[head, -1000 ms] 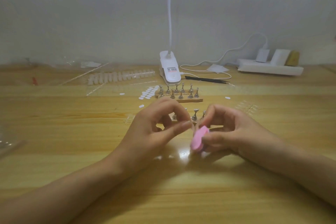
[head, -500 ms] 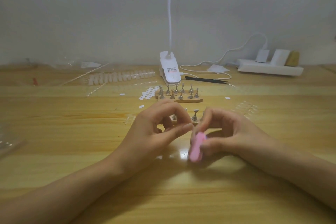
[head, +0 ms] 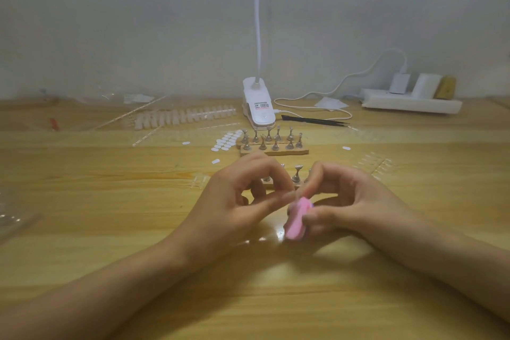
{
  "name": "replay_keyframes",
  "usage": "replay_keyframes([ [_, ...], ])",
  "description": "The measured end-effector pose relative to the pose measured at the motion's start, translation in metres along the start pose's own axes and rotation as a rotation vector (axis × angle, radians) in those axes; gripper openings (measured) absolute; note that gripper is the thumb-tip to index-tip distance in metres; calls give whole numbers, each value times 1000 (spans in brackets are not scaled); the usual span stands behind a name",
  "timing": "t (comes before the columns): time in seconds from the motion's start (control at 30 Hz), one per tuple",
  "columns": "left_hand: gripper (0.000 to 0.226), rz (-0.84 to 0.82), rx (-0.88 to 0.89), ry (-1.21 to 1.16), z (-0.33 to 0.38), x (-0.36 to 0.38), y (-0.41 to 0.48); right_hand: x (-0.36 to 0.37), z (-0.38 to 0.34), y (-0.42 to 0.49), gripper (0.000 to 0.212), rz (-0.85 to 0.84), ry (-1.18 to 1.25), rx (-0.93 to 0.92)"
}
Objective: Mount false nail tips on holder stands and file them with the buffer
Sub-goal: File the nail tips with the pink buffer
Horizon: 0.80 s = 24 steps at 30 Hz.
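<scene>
My right hand (head: 356, 204) grips a small pink buffer (head: 296, 219), held on edge just above the table. My left hand (head: 237, 201) has its thumb and forefinger pinched together against the buffer's top; whatever sits between them is too small to make out. Right behind both hands stands a wooden base with metal holder stands (head: 297, 172), mostly hidden. A second wooden base (head: 273, 149) with several metal stands sits farther back. A strip of clear false nail tips (head: 182, 117) lies at the back left.
White oval sticker pads (head: 227, 142) lie left of the far base. A white clip lamp (head: 259, 107) with a cable stands behind it, black tweezers (head: 314, 119) to its right, and a white power strip (head: 411, 103) at the back right. Clear plastic packaging (head: 13, 215) lies at the left edge.
The pink buffer has slid down and turned more on edge against my left fingertips. My left hand has stayed in place.
</scene>
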<state>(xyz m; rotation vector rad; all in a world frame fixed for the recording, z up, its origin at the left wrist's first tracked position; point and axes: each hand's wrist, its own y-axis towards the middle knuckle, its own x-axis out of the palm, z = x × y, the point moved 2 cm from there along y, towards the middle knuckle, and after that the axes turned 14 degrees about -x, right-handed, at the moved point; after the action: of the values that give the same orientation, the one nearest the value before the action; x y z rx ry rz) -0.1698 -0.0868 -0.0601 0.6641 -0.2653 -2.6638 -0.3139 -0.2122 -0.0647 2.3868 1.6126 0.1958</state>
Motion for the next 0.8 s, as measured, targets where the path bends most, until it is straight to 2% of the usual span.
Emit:
replay_keyframes([
  [0.13,9,-21,-25,-8,-1,1,0,-5,0,1,24,123,83,-15],
  [0.3,6,-12,-24,-32,-1,0,0,-6,-1,2,23,102,86,1],
  [0.4,7,-2,-27,-6,-2,1,0,-1,0,0,24,19,13,16],
  [0.53,8,-2,-25,-24,-2,0,0,-5,-1,0,22,111,65,-21],
  [0.63,8,-8,-6,-8,-1,0,0,1,0,-1,24,-11,14,-12],
  [0.73,7,-7,-28,-1,-1,2,0,-3,0,0,24,108,54,-43],
  [0.8,7,8,-27,-9,-1,1,0,-1,0,-1,24,51,25,-28],
])
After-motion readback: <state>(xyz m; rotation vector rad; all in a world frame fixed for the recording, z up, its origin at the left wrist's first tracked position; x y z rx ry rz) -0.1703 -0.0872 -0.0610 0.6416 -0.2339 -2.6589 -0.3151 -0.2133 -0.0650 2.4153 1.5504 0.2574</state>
